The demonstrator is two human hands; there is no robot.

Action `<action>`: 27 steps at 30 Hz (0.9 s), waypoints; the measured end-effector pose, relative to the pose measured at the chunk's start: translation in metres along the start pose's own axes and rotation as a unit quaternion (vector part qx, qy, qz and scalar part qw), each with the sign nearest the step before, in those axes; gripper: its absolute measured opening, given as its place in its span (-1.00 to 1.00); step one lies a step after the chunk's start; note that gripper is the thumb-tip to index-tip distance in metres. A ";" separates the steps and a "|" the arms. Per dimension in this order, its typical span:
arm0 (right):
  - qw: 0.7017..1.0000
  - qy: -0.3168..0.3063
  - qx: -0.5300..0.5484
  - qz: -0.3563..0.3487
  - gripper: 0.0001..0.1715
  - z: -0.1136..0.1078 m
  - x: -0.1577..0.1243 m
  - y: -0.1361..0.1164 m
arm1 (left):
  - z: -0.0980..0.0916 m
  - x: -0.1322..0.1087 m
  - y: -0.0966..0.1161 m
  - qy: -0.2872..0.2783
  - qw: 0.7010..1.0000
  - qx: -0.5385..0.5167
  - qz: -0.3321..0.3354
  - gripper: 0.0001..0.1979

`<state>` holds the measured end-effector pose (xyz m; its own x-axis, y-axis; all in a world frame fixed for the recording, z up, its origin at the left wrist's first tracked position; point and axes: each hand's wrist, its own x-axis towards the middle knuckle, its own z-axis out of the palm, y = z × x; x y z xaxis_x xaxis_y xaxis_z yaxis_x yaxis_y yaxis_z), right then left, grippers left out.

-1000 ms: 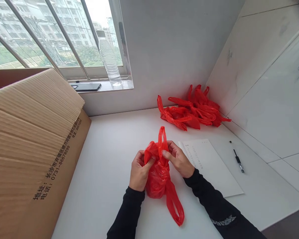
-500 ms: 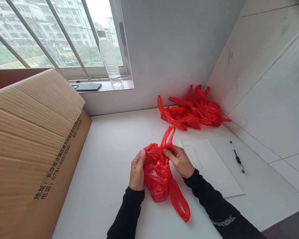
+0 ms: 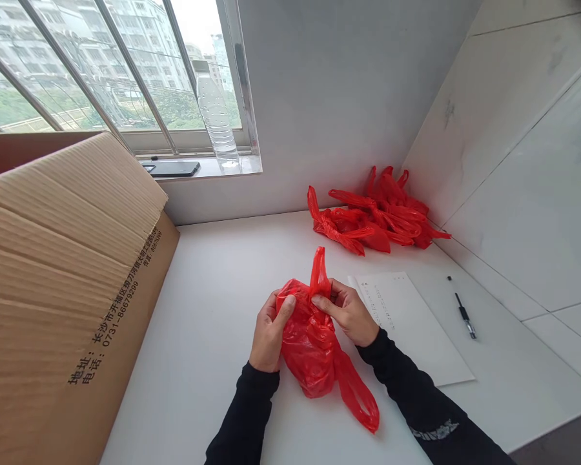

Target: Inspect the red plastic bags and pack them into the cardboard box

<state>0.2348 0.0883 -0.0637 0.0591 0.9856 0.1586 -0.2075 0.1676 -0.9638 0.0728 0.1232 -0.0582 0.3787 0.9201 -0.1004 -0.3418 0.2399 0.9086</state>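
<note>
Between my hands is a red plastic bag (image 3: 310,361), bunched around contents I cannot make out. One handle loop stands up at its top and the other trails down to the lower right on the white table (image 3: 213,323). My left hand (image 3: 270,332) grips the bag's left side, thumb on top. My right hand (image 3: 349,314) pinches the gathered plastic at the base of the upper loop, between thumb and fingers.
More red plastic bags (image 3: 387,216) lie heaped against the back wall. Papers (image 3: 416,329) and a pen (image 3: 463,315) are at the right. A cardboard box (image 3: 62,278) stands at the left. On the windowsill are a water bottle (image 3: 217,119) and a phone (image 3: 174,169).
My left thumb has moved rightward onto the bag. The upper loop has narrowed and leans less to the right, and the lower loop has swung slightly right.
</note>
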 end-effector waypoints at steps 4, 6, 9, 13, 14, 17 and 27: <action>1.000 0.012 0.011 -0.014 -0.82 0.000 0.000 0.000 | 0.000 0.002 0.000 -0.002 0.999 0.032 -0.006 -0.57; 1.000 0.016 0.007 -0.019 -0.83 0.001 0.000 0.000 | -0.001 0.003 -0.001 0.011 0.998 0.058 -0.006 -0.59; 0.998 0.046 0.029 -0.023 -0.84 0.001 0.000 0.003 | -0.001 0.003 -0.001 -0.005 0.999 0.040 -0.015 -0.60; 0.987 0.123 0.103 -0.019 -0.84 -0.003 0.003 0.009 | 0.000 0.000 -0.003 -0.100 0.993 0.017 -0.059 -0.61; 0.984 0.136 0.114 -0.018 -0.84 -0.005 0.004 0.011 | 0.000 0.000 -0.004 -0.110 0.991 0.031 -0.063 -0.61; 0.981 0.146 0.124 -0.017 -0.82 -0.007 0.006 0.013 | -0.001 0.000 -0.008 -0.088 0.993 0.057 -0.055 -0.63; 0.969 0.193 0.155 0.015 -0.72 -0.007 0.007 0.015 | 0.002 -0.004 0.004 -0.068 0.992 -0.046 -0.094 -0.61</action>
<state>0.2385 0.0977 -0.0788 0.3963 0.9180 -0.0182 -0.4945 0.1967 -0.8466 0.0722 0.1200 -0.0534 0.5538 0.8075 -0.2031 -0.3285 0.4360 0.8379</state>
